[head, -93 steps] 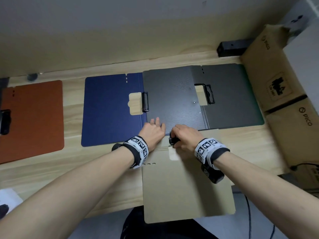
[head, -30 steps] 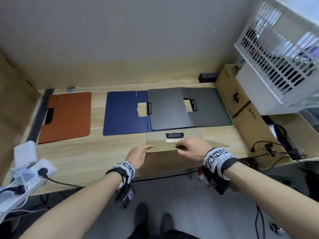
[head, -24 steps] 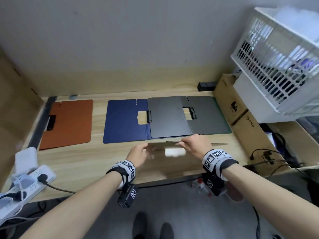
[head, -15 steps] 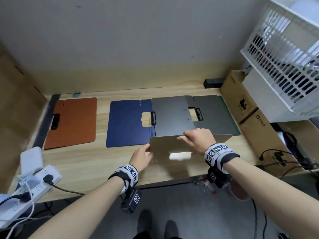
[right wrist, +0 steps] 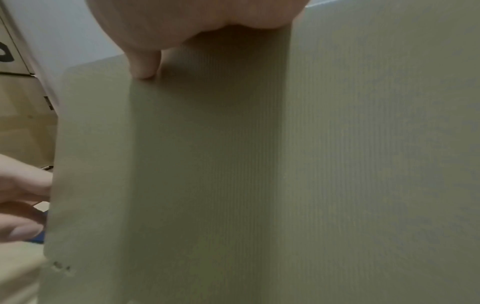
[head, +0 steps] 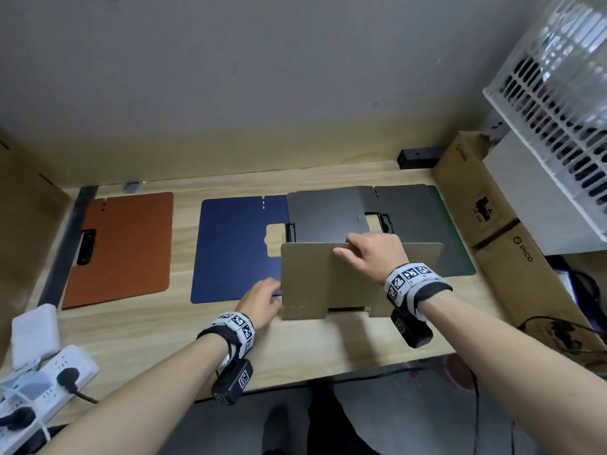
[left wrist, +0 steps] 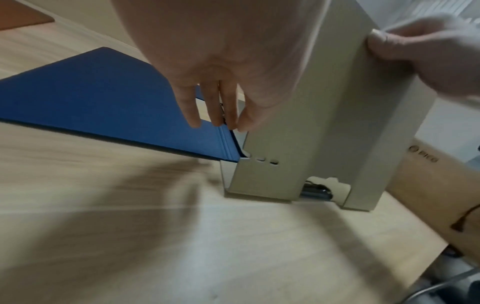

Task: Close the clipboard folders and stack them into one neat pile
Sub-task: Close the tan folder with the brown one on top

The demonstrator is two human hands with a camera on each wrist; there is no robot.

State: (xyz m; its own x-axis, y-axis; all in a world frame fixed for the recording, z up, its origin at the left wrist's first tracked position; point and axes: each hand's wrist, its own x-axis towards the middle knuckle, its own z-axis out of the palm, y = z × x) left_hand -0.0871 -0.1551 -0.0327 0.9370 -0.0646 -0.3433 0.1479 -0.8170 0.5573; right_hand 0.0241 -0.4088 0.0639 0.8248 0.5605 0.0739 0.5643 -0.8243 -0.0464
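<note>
A tan clipboard folder (head: 308,280) lies at the table's front middle, its cover raised nearly upright. My right hand (head: 348,246) grips the cover's top edge, thumb (right wrist: 142,61) on the near face and fingers over the far side. My left hand (head: 274,292) is at the folder's left edge, straight fingers (left wrist: 215,107) pointing down beside the tan cover (left wrist: 298,123) and over the blue folder (left wrist: 103,92). Behind lie an open blue folder (head: 236,251), an open grey folder (head: 325,215) overlapping it and a green one (head: 460,257), and an orange folder (head: 124,244) at the left.
Cardboard boxes (head: 486,205) line the table's right side, with a white slatted crate (head: 551,93) above them. A white power strip (head: 42,382) with plugs sits at the front left. A small black block (head: 417,157) stands against the back wall.
The tan folder's cover has swung up from lying flat to nearly upright, lifted by my right hand. My left hand stayed at the folder's left edge.
</note>
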